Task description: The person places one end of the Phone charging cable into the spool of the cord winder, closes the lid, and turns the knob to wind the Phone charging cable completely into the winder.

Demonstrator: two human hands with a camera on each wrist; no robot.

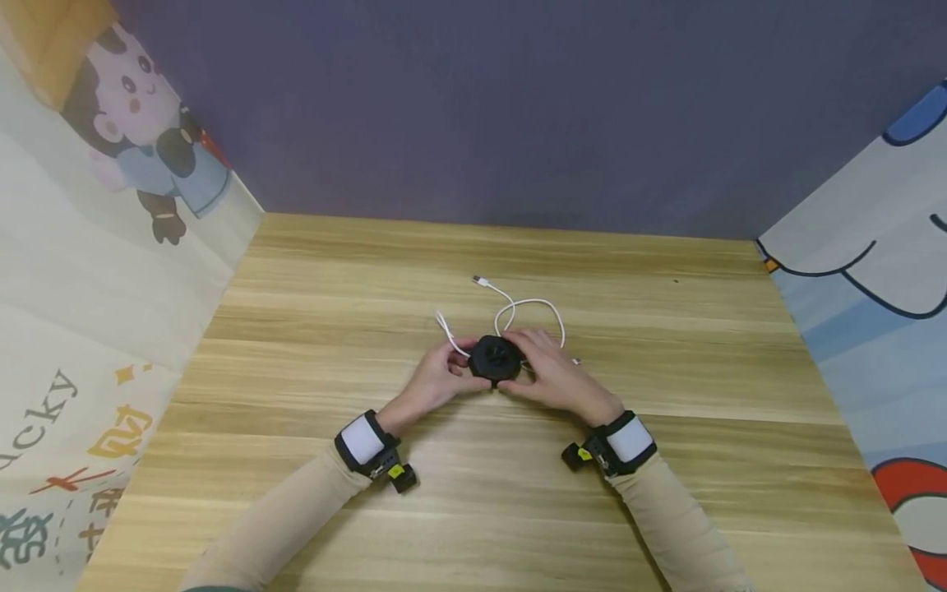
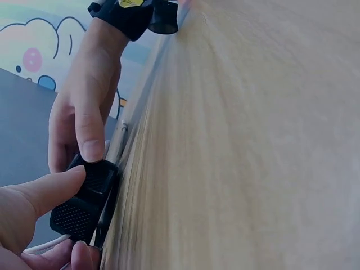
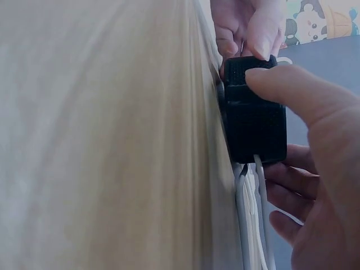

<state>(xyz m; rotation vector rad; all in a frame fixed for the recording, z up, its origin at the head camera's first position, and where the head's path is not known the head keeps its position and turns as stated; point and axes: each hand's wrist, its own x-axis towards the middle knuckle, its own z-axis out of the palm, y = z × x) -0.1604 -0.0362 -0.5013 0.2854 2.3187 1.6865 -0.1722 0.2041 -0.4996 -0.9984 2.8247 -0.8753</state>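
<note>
Head view: black case (image 1: 494,359), many-sided and squat, between the fingers of left hand (image 1: 436,378) and right hand (image 1: 555,370), over a wood-grained desk (image 1: 370,510). Both sets of fingers grip it from opposite sides, thumbs at the near edge; the opposed hold probably steadies it and leaves the top face bare. Thin white cable (image 1: 543,302), smooth and springy-looking, loops beyond the right fingers; its metal-tipped plug (image 1: 481,281) points away from both hands. A second white loop (image 1: 447,333) sticks out past the left fingertips, clear of the grip. Left wrist view: side facets dotted with fine texture, corners rounded, hard plastic by the look; left thumb on the upper edge, cable emerging just above the lower left fingers. Right wrist view: right thumb lies across the case, other fingers curl below, beside hanging strands, perhaps to avoid squeezing the cable exit. Whether the case touches the desk, cannot tell.
</note>
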